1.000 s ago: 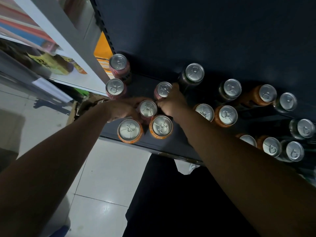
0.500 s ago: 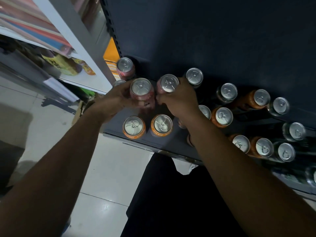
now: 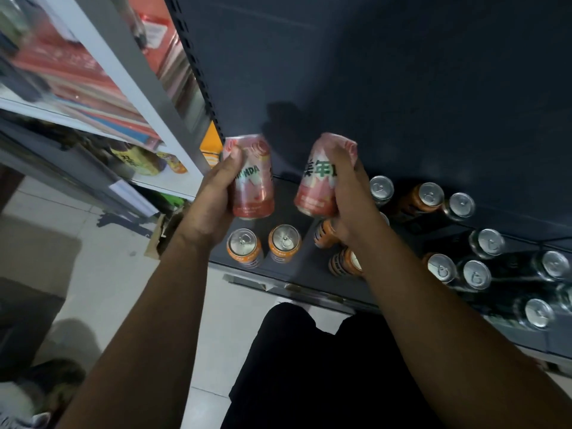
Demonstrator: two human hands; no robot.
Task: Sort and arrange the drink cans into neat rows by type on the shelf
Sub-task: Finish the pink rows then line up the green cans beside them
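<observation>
Nearest to me, at six o'clock, dark trousers [image 3: 309, 366] fill the lower frame, with both bare forearms rising from the bottom corners. My left hand [image 3: 213, 196] wraps a pink can [image 3: 252, 184] lettered in green, thumb across its upper rim; my right hand [image 3: 349, 199] wraps a second pink can [image 3: 322, 178], tilted toward one o'clock, fingers curled over its far side. Both cans are held clear above the dark shelf [image 3: 291, 274], apart from each other. Below the left can, two orange cans [image 3: 244, 246] [image 3: 284, 241] stand upright side by side near the shelf's front edge. My right wrist hides part of two further orange cans [image 3: 325, 233] [image 3: 342, 263]. Toward three o'clock stand mixed dark cans [image 3: 487, 243] and orange cans [image 3: 428, 196], unsorted; labels there are too dim to read. Farther, the dark back panel [image 3: 371, 72] rises toward twelve. At ten o'clock, a white shelving unit [image 3: 130, 72] holds blurred packaged goods.
</observation>
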